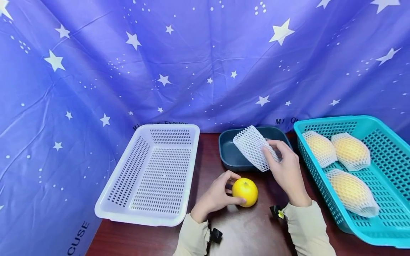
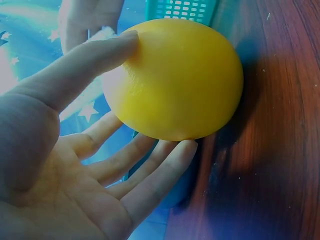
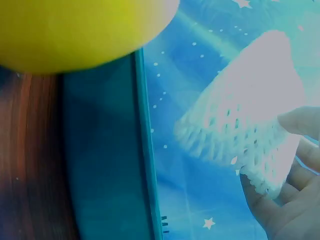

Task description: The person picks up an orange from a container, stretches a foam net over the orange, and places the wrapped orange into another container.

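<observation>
My left hand [image 1: 219, 193] grips a round yellow fruit [image 1: 245, 192], its thumb on one side and its fingers on the other. In the left wrist view the smooth fruit [image 2: 180, 80] shows bare skin with no net around it. To the right and farther back, my right hand [image 1: 286, 167] pinches a white foam net sleeve [image 1: 253, 145]. The sleeve hangs flattened and tilted above a dark teal basin [image 1: 229, 161]. In the right wrist view the net [image 3: 245, 110] sits between thumb and fingers, with no fruit seen inside.
A white perforated basket [image 1: 189, 177] stands on the left with nothing in it. On the right, a teal basket [image 1: 344, 227] holds three net-wrapped yellow fruits [image 1: 352, 192]. The dark wooden table [image 1: 246, 234] meets a blue star-patterned curtain [image 1: 198, 71] behind.
</observation>
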Tool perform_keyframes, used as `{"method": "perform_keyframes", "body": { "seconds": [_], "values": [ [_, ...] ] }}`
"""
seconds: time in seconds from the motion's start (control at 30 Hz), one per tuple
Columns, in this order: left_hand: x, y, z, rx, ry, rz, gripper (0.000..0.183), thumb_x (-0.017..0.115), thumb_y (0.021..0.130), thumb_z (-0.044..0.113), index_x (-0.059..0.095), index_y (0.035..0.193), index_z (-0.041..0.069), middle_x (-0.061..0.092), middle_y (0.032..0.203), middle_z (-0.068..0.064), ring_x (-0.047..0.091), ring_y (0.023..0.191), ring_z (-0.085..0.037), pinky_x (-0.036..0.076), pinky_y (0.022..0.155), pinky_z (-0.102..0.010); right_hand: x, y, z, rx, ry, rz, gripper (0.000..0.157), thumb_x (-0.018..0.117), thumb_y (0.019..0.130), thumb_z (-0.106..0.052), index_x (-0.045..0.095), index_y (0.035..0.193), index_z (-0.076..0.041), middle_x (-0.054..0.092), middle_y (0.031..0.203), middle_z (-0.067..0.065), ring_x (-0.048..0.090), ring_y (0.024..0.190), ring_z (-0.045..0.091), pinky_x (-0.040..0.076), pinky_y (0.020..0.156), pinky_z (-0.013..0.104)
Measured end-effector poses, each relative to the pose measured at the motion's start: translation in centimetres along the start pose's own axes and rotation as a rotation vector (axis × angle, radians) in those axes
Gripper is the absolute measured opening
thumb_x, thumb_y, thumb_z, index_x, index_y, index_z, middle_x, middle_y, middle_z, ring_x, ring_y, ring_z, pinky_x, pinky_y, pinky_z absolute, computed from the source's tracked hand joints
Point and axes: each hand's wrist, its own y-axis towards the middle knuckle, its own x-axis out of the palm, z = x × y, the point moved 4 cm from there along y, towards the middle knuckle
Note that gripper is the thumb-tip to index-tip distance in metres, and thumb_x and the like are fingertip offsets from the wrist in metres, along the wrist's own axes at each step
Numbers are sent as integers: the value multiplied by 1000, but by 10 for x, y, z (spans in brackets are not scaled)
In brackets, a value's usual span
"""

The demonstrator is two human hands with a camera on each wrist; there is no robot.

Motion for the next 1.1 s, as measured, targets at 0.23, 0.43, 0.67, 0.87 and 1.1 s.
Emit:
{"method": "perform_keyframes", "body": {
  "seconds": [0.23, 0.43, 0.67, 0.87, 1.1],
  "values": [
    [-2, -2, 5, 8, 47, 7, 56, 87, 75, 18, 57, 122, 12, 60, 120, -5, 61, 105, -15, 55, 87, -25, -8, -13, -9, 23, 34, 10, 22, 65, 97, -17, 67, 114, -4, 69, 106, 10, 54, 80, 3, 43, 72, 11],
    [-4, -4, 7, 12, 98, 0, 57, 87, 77, 23, 56, 124, 13, 60, 121, -5, 62, 104, -15, 54, 89, -27, -11, -22, -14, 43, 114, -20, 22, 64, 97, -15, 66, 116, -4, 69, 103, 9, 59, 78, 2, 48, 70, 9],
    [-7, -7, 14, 36, 98, 15, 55, 81, 83, 25, 55, 129, 8, 60, 127, -7, 61, 113, -21, 52, 96, -31, -11, -28, -23, 73, 276, -100, 22, 55, 101, -9, 62, 119, 1, 65, 105, 4, 62, 89, 3, 51, 77, 11],
    [-12, -10, 30, 104, 85, 119, 31, 61, 99, 26, 63, 122, 5, 64, 120, -7, 64, 109, -21, 52, 95, -30, -4, -31, -31, 77, 395, -176, 20, 50, 102, -6, 62, 117, 2, 64, 105, -7, 63, 91, 8, 53, 81, 15],
    [-12, -11, 43, 88, 1, 154, 36, 43, 107, 31, 70, 104, 8, 68, 96, -5, 61, 91, -15, 49, 85, -24, 5, -36, -42, 33, 531, -241, 17, 46, 100, 5, 60, 110, 3, 62, 103, -1, 60, 89, 12, 53, 78, 18]
  ]
}}
